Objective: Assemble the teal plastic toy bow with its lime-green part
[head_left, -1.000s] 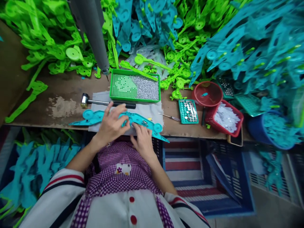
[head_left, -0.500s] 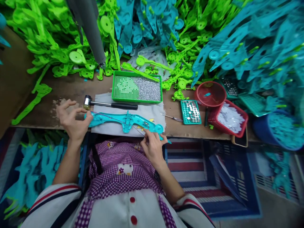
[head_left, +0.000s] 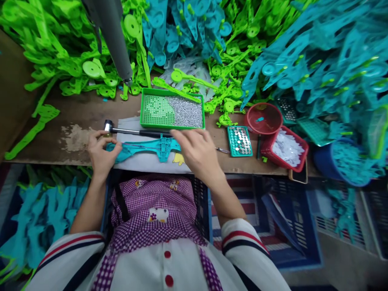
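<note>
LH (head_left: 100, 157), RH (head_left: 201, 155) @ pc (head_left: 138, 149) (teal)

- The blue part (head_left: 136, 149) is partly covered by the right hand (head_left: 200, 155).
- The grey tool (head_left: 110, 40) is cut off above.
- The screwdriver (head_left: 223, 150) is mostly hidden.

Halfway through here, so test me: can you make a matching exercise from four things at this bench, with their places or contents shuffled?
1. Hammer
2. Left hand
3. Round red bowl
4. Green tray

A. Has a small blue piece inside
B. Has many small silvery pieces in its right half
C. At the left end of the long blue part
D. Lying between C's part and B's container

Pairs: 1-D, 2-C, 3-A, 4-B
</note>
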Available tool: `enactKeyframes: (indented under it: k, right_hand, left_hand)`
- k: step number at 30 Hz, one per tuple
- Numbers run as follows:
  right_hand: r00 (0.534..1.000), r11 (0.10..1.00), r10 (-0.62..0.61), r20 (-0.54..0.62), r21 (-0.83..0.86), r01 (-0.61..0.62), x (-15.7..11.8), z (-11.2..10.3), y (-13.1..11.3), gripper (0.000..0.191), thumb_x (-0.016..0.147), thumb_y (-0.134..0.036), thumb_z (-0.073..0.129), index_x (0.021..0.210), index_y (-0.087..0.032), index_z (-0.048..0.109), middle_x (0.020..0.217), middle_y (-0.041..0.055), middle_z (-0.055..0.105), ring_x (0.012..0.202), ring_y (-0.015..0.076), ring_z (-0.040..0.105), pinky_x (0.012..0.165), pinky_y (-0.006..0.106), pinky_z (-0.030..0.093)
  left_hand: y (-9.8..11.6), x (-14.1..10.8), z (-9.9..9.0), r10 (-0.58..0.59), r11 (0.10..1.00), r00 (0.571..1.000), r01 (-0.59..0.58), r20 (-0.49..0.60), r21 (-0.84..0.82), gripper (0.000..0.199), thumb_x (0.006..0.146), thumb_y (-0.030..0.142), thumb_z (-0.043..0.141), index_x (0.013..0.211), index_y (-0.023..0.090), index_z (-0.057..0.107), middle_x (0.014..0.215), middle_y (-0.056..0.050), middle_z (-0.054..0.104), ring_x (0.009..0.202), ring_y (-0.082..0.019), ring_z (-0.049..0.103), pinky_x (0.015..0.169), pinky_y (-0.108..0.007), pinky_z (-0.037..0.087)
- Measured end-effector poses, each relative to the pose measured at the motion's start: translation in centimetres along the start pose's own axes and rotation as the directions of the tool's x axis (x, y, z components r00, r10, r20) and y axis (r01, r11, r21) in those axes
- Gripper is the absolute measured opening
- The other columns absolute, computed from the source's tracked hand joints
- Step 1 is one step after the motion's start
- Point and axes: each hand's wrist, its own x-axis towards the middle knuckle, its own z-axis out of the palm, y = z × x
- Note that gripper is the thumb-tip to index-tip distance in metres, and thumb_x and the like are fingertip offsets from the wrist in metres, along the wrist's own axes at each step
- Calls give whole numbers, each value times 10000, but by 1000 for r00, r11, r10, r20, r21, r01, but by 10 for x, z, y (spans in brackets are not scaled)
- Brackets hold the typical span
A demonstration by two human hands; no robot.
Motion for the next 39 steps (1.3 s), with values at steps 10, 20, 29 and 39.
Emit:
enactKeyframes:
  k: [10,20,29,39]
  right_hand:
    - [971,872,203,125,427,-237,-14,75,27,399,1036,-337,302,1294,-210,578,1225,85,684,1126,198,620,948,375,486]
    - [996,965,64,65,252,-78,-39,83,34,397,1023,-359,353,1227,-174,639,1169,129,700,1086,225,626,905,381,451]
    - [992,988,111,58,105,-116,-70,77,58,367,1001,-341,397,1216,-183,649,1085,136,691,970,252,621,831,396,459]
    - [989,912,114,-92,404,-68,-16,47,-32,293,985,-320,462,1176,-232,666,1125,109,687,1070,230,625,950,404,474]
  left_hand:
    - [-63,20,-67,-15,990,896,75,-444,118,163,655,217,695,637,185,537,919,-58,559,998,-274,591,939,-448,462]
    - [-41,34,-53,-543,480,785,581,298,-657,194,864,217,506,707,209,391,677,25,560,761,-128,596,864,-349,523]
    - [-22,33,-54,-428,223,635,763,642,-606,90,812,199,657,797,206,569,654,29,582,961,-230,685,924,-600,536]
    - [-3,16,-47,-435,377,790,595,432,-709,170,827,206,713,860,220,547,745,36,640,772,-124,693,729,-267,607]
